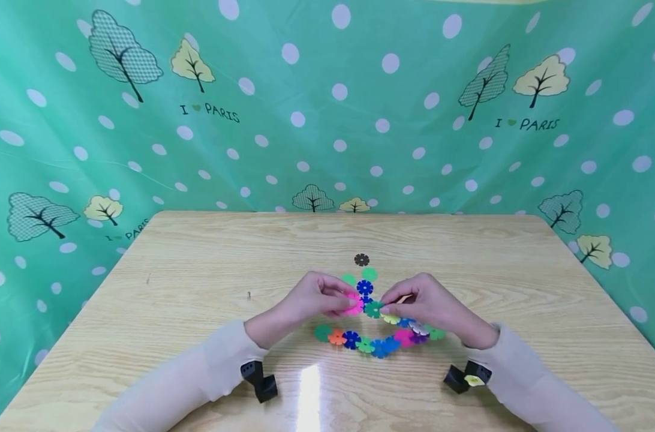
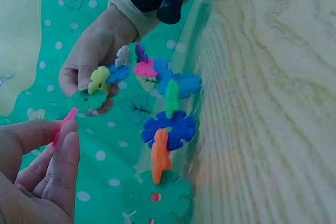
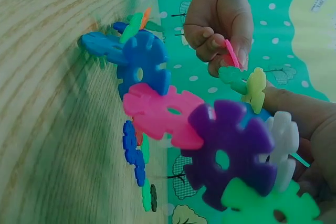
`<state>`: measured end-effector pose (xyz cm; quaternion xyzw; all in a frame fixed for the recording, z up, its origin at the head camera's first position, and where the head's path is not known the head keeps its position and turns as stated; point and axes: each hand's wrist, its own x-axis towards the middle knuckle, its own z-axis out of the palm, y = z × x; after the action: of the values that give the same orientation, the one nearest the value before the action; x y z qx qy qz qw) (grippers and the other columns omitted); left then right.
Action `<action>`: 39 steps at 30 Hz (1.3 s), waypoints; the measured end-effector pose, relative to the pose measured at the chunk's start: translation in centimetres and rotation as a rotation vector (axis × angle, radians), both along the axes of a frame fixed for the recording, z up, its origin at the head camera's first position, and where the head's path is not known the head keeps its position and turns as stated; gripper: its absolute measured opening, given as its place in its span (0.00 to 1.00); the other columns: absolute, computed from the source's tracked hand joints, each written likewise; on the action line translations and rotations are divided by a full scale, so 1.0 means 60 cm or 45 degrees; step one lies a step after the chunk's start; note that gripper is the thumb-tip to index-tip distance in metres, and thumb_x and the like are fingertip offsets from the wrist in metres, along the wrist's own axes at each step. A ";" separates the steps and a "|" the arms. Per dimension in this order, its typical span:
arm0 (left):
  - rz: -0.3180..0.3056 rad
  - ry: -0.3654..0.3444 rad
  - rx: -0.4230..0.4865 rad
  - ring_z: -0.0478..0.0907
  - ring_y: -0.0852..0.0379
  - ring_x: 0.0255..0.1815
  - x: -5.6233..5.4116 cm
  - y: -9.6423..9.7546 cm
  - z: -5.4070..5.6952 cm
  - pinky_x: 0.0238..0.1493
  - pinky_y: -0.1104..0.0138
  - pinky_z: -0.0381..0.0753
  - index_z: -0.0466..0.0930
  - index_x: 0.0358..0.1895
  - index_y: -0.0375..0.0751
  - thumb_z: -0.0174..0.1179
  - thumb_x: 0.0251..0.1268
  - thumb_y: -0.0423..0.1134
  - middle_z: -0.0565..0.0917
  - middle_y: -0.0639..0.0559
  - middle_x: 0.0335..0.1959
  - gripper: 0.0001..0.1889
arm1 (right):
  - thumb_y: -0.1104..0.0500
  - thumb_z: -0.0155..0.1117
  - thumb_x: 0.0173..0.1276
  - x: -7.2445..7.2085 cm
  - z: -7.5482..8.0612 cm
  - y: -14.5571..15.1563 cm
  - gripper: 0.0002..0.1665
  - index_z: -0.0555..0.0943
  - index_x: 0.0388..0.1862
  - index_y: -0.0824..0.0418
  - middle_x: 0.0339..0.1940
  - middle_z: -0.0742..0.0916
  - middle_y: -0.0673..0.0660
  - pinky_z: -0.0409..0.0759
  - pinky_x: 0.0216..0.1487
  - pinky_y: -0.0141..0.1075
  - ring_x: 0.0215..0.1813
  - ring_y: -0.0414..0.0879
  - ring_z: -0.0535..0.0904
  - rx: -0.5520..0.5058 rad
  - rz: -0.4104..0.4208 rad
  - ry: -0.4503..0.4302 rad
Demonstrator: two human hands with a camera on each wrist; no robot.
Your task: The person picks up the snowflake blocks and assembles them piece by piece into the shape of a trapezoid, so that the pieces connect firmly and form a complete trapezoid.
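You have a long, curved chain of flower-shaped discs already linked, and your right hand pinches the green disc at one end of it. Your left hand pinches a pink disc right by that end of the chain, though I cannot tell whether it is slotted in. Beyond the chain, the black disc, light green discs and dark blue discs appear not yet joined to it.
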<state>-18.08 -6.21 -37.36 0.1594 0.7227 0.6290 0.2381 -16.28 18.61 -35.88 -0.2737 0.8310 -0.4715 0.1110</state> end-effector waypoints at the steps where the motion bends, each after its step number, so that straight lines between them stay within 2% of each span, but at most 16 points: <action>1: 0.006 -0.012 -0.001 0.84 0.51 0.29 0.001 0.001 -0.001 0.38 0.56 0.85 0.82 0.44 0.30 0.64 0.58 0.32 0.86 0.40 0.31 0.12 | 0.62 0.68 0.61 -0.001 0.000 0.000 0.05 0.87 0.33 0.62 0.32 0.88 0.54 0.75 0.23 0.29 0.23 0.36 0.73 -0.003 0.002 0.003; 9: 0.058 -0.104 0.033 0.83 0.58 0.25 0.007 0.009 -0.002 0.35 0.60 0.85 0.82 0.42 0.28 0.64 0.58 0.32 0.87 0.45 0.28 0.11 | 0.62 0.69 0.59 -0.003 -0.003 -0.001 0.04 0.87 0.32 0.63 0.32 0.88 0.55 0.78 0.26 0.30 0.26 0.38 0.77 -0.027 -0.007 0.004; 14: 0.077 -0.146 0.054 0.81 0.61 0.21 0.009 0.013 0.001 0.31 0.65 0.85 0.82 0.43 0.28 0.63 0.58 0.30 0.86 0.48 0.26 0.11 | 0.63 0.69 0.59 -0.005 -0.006 0.001 0.05 0.87 0.32 0.64 0.33 0.88 0.56 0.78 0.27 0.30 0.27 0.38 0.77 -0.055 -0.002 -0.033; 18: 0.086 -0.168 0.048 0.80 0.61 0.21 0.009 0.015 0.003 0.29 0.67 0.84 0.82 0.43 0.28 0.62 0.58 0.29 0.86 0.45 0.26 0.10 | 0.62 0.69 0.59 -0.007 -0.008 0.002 0.06 0.87 0.33 0.65 0.33 0.88 0.58 0.78 0.28 0.30 0.28 0.38 0.78 -0.091 0.010 -0.058; 22: 0.090 -0.176 0.042 0.81 0.61 0.21 0.010 0.018 0.003 0.29 0.67 0.84 0.82 0.42 0.28 0.62 0.58 0.30 0.86 0.40 0.30 0.10 | 0.63 0.69 0.59 -0.009 -0.012 0.002 0.06 0.87 0.33 0.66 0.34 0.88 0.60 0.80 0.30 0.30 0.31 0.39 0.80 -0.126 0.018 -0.077; 26: 0.096 -0.176 0.047 0.81 0.60 0.22 0.013 0.022 0.004 0.30 0.66 0.85 0.82 0.42 0.28 0.62 0.59 0.29 0.86 0.42 0.28 0.10 | 0.64 0.69 0.58 -0.009 -0.014 0.001 0.06 0.86 0.33 0.68 0.34 0.88 0.60 0.82 0.32 0.31 0.34 0.39 0.82 -0.167 0.024 -0.081; 33: 0.164 -0.166 0.073 0.81 0.61 0.22 0.022 0.026 0.005 0.29 0.68 0.84 0.82 0.41 0.27 0.61 0.59 0.28 0.86 0.43 0.28 0.09 | 0.65 0.70 0.57 -0.005 -0.016 -0.004 0.07 0.86 0.31 0.70 0.34 0.88 0.61 0.83 0.36 0.34 0.37 0.41 0.84 -0.204 -0.006 -0.072; 39: 0.191 -0.151 0.066 0.81 0.62 0.21 0.027 0.028 0.002 0.28 0.69 0.84 0.82 0.41 0.26 0.62 0.58 0.28 0.86 0.43 0.28 0.09 | 0.63 0.70 0.58 0.005 -0.012 -0.012 0.07 0.87 0.32 0.68 0.35 0.88 0.62 0.84 0.38 0.35 0.38 0.45 0.84 -0.189 -0.053 -0.139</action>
<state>-16.49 -4.52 -37.21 0.0732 0.7007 0.6719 0.2285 -16.00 17.91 -36.58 -0.2376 0.7920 -0.5483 0.1255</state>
